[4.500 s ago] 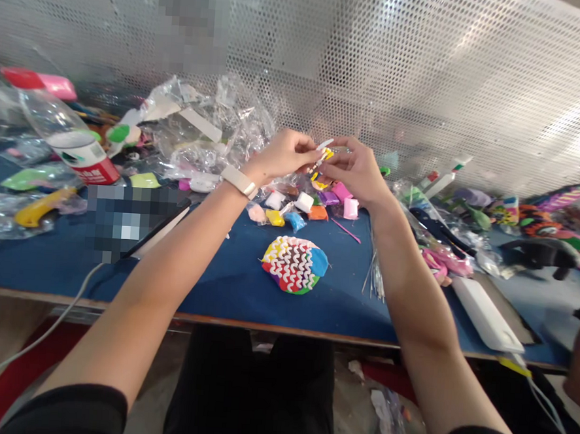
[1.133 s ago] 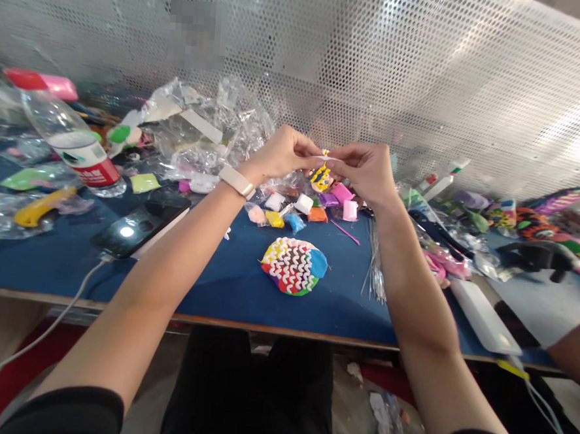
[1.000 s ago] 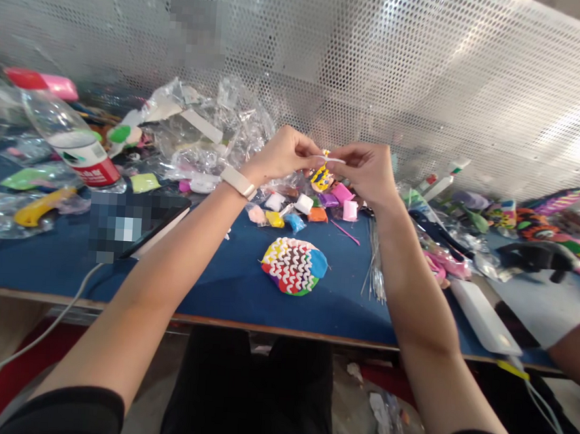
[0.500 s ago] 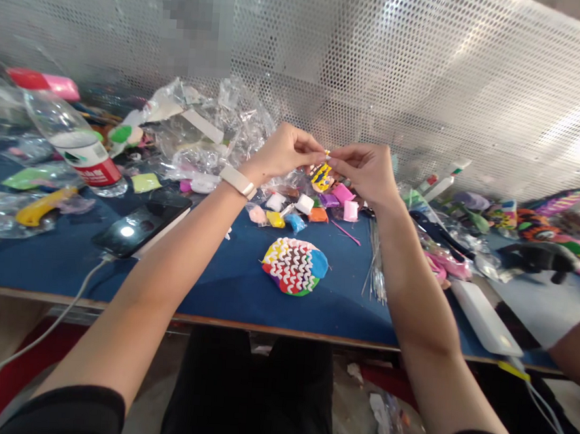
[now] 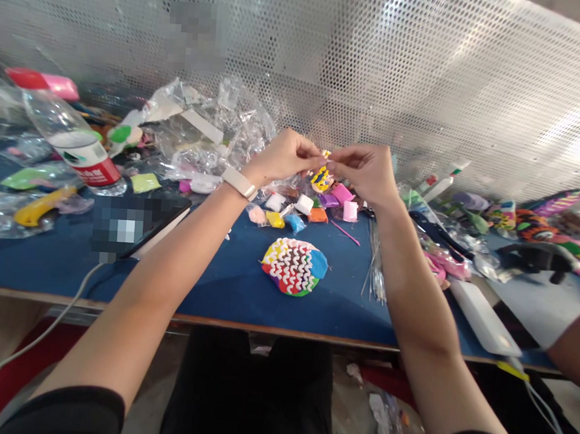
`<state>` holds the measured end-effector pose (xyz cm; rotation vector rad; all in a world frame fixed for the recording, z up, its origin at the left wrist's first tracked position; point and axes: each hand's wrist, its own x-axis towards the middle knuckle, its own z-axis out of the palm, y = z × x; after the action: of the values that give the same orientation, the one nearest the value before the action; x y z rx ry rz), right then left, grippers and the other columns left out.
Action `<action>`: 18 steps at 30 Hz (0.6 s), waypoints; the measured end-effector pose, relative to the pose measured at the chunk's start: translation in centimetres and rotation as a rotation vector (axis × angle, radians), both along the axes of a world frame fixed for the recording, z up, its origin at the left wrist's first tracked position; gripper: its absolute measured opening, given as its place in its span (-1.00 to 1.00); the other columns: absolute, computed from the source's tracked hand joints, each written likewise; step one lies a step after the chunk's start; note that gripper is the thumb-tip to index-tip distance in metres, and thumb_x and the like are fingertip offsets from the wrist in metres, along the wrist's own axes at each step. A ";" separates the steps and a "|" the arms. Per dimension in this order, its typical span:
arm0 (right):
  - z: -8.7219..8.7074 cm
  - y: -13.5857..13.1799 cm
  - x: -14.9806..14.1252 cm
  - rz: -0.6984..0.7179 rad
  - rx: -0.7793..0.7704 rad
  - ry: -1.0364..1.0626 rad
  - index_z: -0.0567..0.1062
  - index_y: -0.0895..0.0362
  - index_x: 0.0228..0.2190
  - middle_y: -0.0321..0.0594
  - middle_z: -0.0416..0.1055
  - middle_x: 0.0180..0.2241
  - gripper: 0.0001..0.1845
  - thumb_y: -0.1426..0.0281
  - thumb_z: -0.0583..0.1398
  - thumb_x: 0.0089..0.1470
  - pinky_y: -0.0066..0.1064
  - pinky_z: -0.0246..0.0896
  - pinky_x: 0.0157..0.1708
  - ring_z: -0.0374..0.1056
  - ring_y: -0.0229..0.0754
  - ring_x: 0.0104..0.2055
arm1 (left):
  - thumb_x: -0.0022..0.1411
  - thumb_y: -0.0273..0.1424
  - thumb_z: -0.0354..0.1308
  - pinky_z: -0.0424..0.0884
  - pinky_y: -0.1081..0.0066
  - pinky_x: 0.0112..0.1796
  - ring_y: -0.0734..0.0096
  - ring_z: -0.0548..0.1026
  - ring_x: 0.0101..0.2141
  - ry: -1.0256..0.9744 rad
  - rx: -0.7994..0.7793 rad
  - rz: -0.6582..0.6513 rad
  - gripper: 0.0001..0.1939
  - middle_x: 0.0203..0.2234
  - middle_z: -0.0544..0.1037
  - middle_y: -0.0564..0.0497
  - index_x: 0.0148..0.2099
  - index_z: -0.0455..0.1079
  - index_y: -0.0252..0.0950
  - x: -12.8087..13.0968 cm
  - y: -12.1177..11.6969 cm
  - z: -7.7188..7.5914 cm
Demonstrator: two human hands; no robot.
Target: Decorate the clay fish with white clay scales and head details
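My left hand (image 5: pixel 284 156) and my right hand (image 5: pixel 364 169) meet fingertip to fingertip above the blue table (image 5: pixel 207 284). Together they pinch a small bit of white clay, mostly hidden between the fingers. Just below the fingertips a small yellow clay piece (image 5: pixel 320 177) shows; I cannot tell whether a hand holds it. A round multicoloured clay disc with white zigzag rows (image 5: pixel 294 265) lies on the table below the hands. Small clay blocks in several colours (image 5: pixel 300 208) lie behind it.
A plastic bottle with a red label (image 5: pixel 73 141) and crumpled clear bags (image 5: pixel 211 133) lie at the back left, a phone (image 5: pixel 132 224) on a cable at left. A white flat device (image 5: pixel 480 314), thin needles (image 5: pixel 375 274) and another person's arm (image 5: pixel 575 339) are at right. Perforated metal screen behind.
The thin white strip stretched between my fingers a second ago has been drawn in; my fingertips have closed together and the strip no longer shows.
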<state>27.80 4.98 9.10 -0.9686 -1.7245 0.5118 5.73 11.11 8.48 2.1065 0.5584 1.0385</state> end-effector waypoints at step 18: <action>0.1 -0.1 0.0 -0.029 -0.028 -0.014 0.72 0.01 -0.29 -0.22 0.67 -0.37 -0.75 0.22 0.56 0.01 -0.15 0.69 -0.20 0.65 -0.03 -0.24 | 0.27 -0.15 0.50 0.35 0.38 -0.40 0.47 0.45 -0.49 0.002 0.037 0.014 -0.71 -0.50 0.63 -0.05 -0.23 0.68 -0.30 0.2 -0.3 0.1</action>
<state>27.84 4.90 9.18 -1.0176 -1.7175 0.5129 5.92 10.77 8.54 2.1394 0.5598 1.0624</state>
